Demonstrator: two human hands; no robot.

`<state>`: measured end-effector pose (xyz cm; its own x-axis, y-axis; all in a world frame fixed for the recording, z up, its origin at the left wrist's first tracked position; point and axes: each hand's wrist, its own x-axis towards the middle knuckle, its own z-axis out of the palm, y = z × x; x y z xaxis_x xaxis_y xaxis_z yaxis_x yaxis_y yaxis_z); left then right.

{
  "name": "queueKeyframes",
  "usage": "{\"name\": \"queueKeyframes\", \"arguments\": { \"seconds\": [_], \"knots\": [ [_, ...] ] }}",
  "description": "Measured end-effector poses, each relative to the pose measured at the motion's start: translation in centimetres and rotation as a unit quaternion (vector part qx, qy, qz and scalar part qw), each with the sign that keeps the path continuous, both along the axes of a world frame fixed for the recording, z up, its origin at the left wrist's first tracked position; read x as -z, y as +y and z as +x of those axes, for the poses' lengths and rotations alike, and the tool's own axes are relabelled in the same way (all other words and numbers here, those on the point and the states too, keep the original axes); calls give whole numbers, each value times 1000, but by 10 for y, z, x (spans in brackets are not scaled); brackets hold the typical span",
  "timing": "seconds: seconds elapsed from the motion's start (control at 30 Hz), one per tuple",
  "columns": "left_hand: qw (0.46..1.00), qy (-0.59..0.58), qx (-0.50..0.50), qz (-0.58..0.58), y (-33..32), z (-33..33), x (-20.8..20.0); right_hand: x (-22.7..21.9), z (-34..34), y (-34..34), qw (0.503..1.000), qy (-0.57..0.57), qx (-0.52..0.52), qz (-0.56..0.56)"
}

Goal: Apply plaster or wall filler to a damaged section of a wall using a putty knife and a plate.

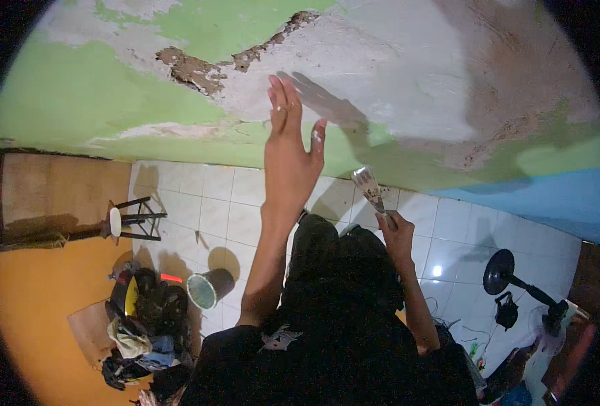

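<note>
Raised in front of the wall, my left hand [291, 145] is open, its fingers stretched upward and thumb apart, with white smears on the fingers. Whether its fingertips touch the wall I cannot tell. My right hand [398, 233] is lower and to the right, closed round the handle of a slotted metal spatula [367, 186]. Brown and whitish residue clings to the spatula's blade, which points up toward the wall. The green wall [63, 88] carries broad whitish plaster patches [408, 88]. A ragged brown broken hollow [192, 70] runs through the plaster beyond my left hand.
A stool [134, 220] stands on the white tiled floor [212, 183] at left, beside a brown door [63, 189]. Nearer are a bucket [210, 287] and a heap of clothes and bags [148, 325]. A black fan [516, 274] and cables are at right.
</note>
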<state>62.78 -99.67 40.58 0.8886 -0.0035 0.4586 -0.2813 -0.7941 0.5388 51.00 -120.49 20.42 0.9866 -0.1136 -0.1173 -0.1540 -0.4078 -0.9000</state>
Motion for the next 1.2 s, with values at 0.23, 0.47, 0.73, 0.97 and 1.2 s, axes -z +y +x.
{"name": "queueKeyframes", "arguments": {
  "seconds": [0.23,0.47,0.73,0.97,1.2],
  "knots": [
    [653,128,236,-709,10,-30,-10,-10,-4,1,998,58,17,30],
    [911,43,81,-402,18,-26,3,13,-13,-3,996,84,20,25],
    [993,-35,-88,-75,0,27,49,0,-9,8,994,88,17,67],
    [988,-9,-145,-43,-17,39,66,2,-25,6,990,98,66,73],
    [992,-5,-128,-6,-10,31,71,3,-32,5,990,86,72,85]
  ]
}}
